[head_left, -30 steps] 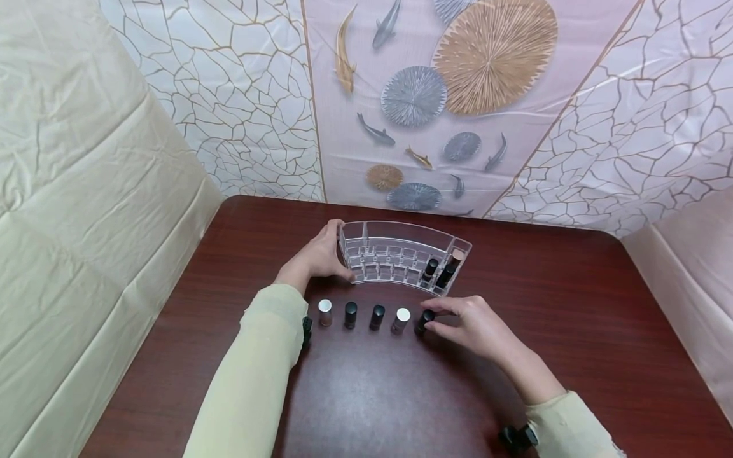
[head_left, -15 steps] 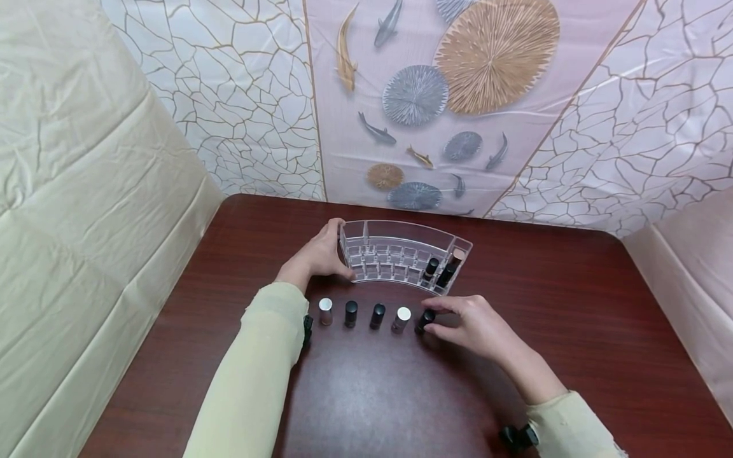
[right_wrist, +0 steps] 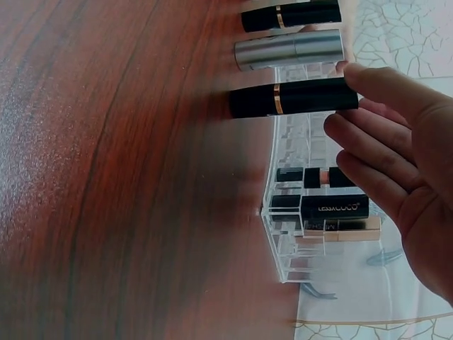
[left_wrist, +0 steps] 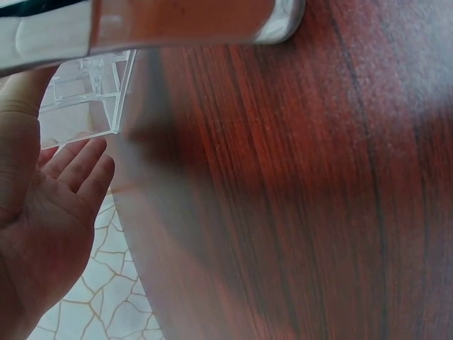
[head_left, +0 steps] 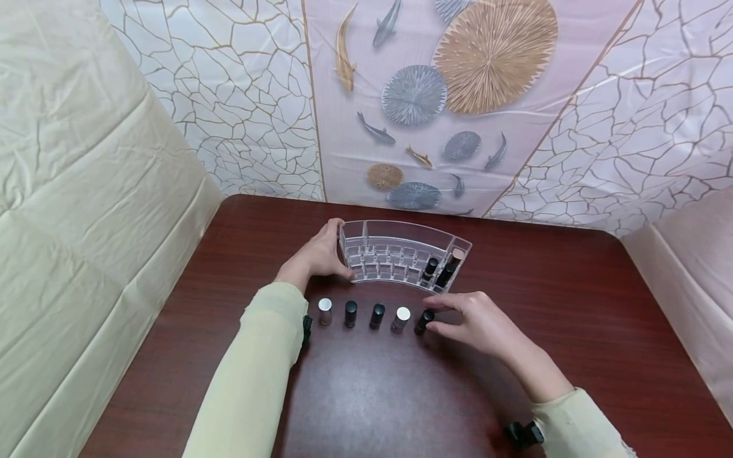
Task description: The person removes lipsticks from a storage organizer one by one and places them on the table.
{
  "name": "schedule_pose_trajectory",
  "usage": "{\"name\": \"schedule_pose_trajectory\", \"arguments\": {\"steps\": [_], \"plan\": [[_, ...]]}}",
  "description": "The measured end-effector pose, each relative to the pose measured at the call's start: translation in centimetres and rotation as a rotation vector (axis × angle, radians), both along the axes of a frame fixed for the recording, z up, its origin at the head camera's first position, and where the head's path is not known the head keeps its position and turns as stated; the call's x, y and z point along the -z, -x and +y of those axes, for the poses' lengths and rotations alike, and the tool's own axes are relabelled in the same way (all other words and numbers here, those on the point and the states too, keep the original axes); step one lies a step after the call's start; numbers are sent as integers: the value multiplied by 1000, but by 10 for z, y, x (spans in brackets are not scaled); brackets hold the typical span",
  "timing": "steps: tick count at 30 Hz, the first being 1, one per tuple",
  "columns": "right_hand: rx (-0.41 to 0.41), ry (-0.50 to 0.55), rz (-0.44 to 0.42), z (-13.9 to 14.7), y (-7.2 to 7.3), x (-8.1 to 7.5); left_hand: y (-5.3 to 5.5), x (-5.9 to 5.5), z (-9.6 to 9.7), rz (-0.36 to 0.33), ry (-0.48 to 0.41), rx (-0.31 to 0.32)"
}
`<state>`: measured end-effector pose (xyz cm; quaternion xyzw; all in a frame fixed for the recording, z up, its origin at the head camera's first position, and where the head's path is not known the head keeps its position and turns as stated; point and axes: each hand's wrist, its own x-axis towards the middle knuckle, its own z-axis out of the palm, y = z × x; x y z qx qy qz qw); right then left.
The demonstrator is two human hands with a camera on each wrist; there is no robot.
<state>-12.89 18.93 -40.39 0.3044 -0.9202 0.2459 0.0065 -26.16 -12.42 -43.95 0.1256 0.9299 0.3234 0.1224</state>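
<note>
My left hand [head_left: 321,253] holds the left end of a clear acrylic lipstick organizer [head_left: 409,228], thumb at its front corner and fingers behind. In the left wrist view that hand [left_wrist: 60,191] lies along the organizer's clear edge [left_wrist: 117,106]. My right hand [head_left: 475,321] is around a black lipstick [head_left: 424,322] standing at the right end of a row. In the right wrist view its thumb is at the cap's top end and its straight fingers lie beside the gold-banded black lipstick [right_wrist: 297,98]. Three tubes stand in the organizer's right end, one a black lipstick [head_left: 446,275].
Left of the right hand stand a silver-capped lipstick [head_left: 401,319], two black lipsticks, one being this black tube [head_left: 350,314], and another silver-capped tube [head_left: 325,312] beside the left wrist. The dark red table [head_left: 366,394] meets a patterned wall cloth [head_left: 258,108] at the back.
My right hand has shifted slightly right, its thumb and fingers standing a little wider around the black lipstick. The left hand, organizer and row of tubes stay in place.
</note>
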Motion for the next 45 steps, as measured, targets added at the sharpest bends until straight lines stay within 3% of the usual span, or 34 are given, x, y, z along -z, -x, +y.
{"name": "schedule_pose_trajectory", "arguments": {"steps": [23,32,41,45], "plan": [[-2,-1,25,0,0,0,-1,1,0,5,8,-8],[-16,0,113,5,12,-23,-1,1,0,-3,10,-6],[-20,-26,242,8,36,-48,-2,0,-1,-6,3,-4],[-26,-42,258,8,47,-54,-2,0,0,-10,-2,-4]]}}
